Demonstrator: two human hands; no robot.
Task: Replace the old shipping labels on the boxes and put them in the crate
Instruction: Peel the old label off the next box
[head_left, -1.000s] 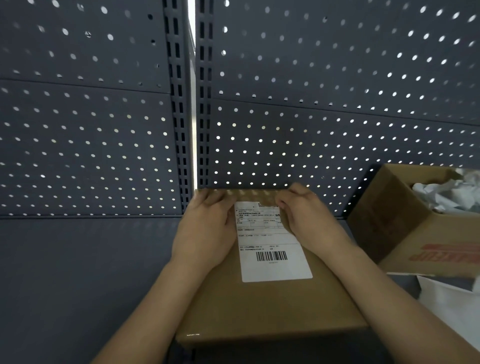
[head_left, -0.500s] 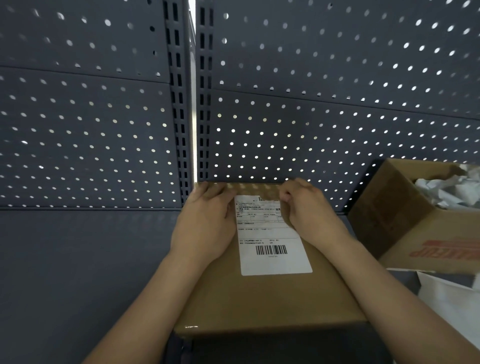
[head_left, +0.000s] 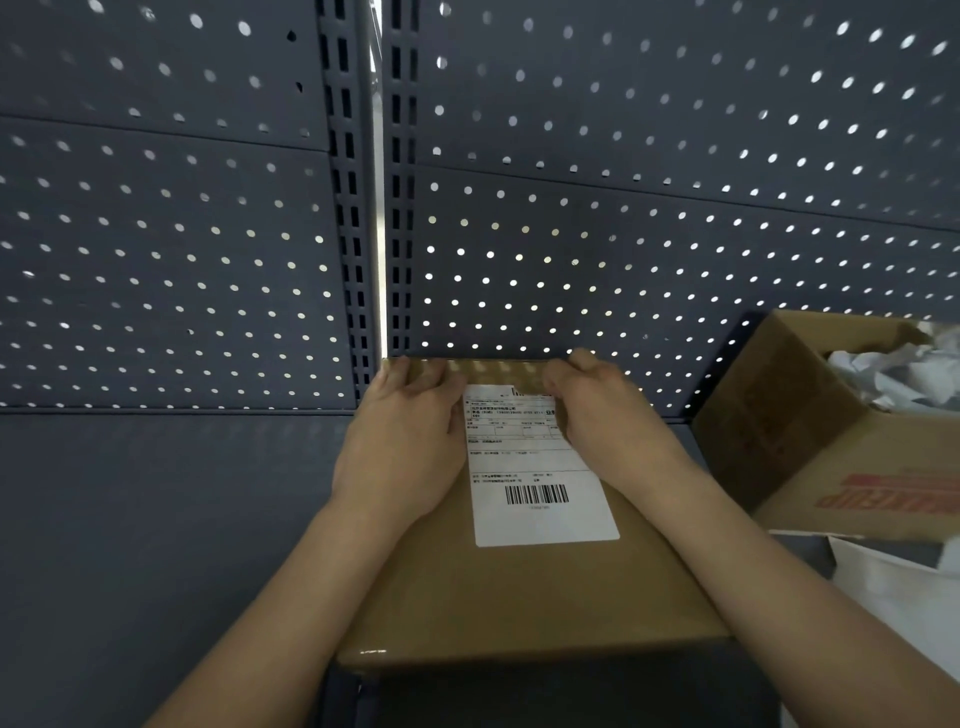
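Head view. We find 1 closed cardboard box (head_left: 519, 597) lying flat on the dark grey shelf (head_left: 156, 519), its far edge against the perforated metal back panel (head_left: 623, 234). A white shipping label (head_left: 540, 483) with a barcode is stuck flat on its top face.

The left hand (head_left: 405, 447) presses flat on the box just left of the label, fingers fairly straight. The right hand (head_left: 608, 421) sits at the label's far right corner with fingers curled. We cannot tell whether it pinches the paper.

We judge the step to be lifting the old label. Next calls for a freed corner and a slow, low peel while the box is steadied.

The box is smooth matt brown board, and the label is thin and slightly glossy. An open carton (head_left: 810, 426) of crumpled paper (head_left: 893, 374) stands to the right. No crate is in view.
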